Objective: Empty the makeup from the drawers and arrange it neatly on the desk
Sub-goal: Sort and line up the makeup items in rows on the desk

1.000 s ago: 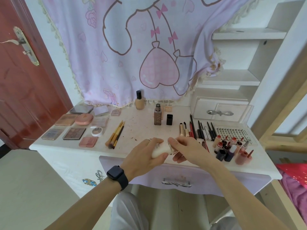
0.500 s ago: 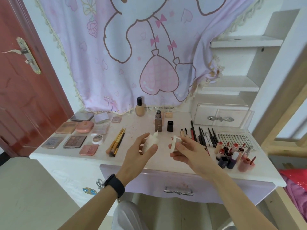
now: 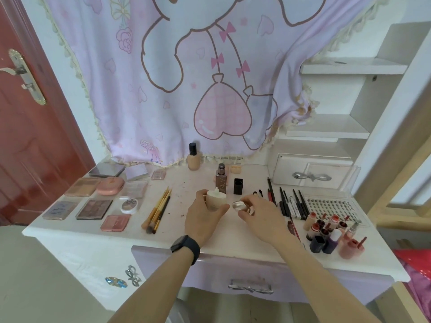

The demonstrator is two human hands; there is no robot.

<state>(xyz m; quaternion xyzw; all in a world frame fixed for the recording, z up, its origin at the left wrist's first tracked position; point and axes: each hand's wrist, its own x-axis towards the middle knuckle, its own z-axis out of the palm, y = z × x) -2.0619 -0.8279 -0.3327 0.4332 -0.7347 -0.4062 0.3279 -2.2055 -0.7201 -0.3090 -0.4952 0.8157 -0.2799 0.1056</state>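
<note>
My left hand (image 3: 204, 216) grips a small cream bottle (image 3: 216, 198) upright over the middle of the white desk (image 3: 235, 243), its nozzle bare. My right hand (image 3: 261, 214) pinches the bottle's shiny cap (image 3: 242, 206) just right of it, apart from the bottle. Behind them stand a brown foundation bottle (image 3: 220, 179), a black lipstick case (image 3: 238, 186) and a beige bottle with a black cap (image 3: 193, 157). Palettes and compacts (image 3: 94, 209) lie at the left, brushes (image 3: 158, 212) left of centre, pencils (image 3: 290, 203) and lip tints (image 3: 326, 231) at the right.
A lilac front drawer (image 3: 249, 286) under the desk edge is closed. A small white drawer unit (image 3: 311, 174) sits at the back right under shelves. A clear lash tray (image 3: 330, 206) lies by the pencils. A pink curtain hangs behind; a red door is on the left.
The cap has come off the cream bottle and my hands have parted, then both moved forward over the desk. The bottle now stands upright in my left hand.
</note>
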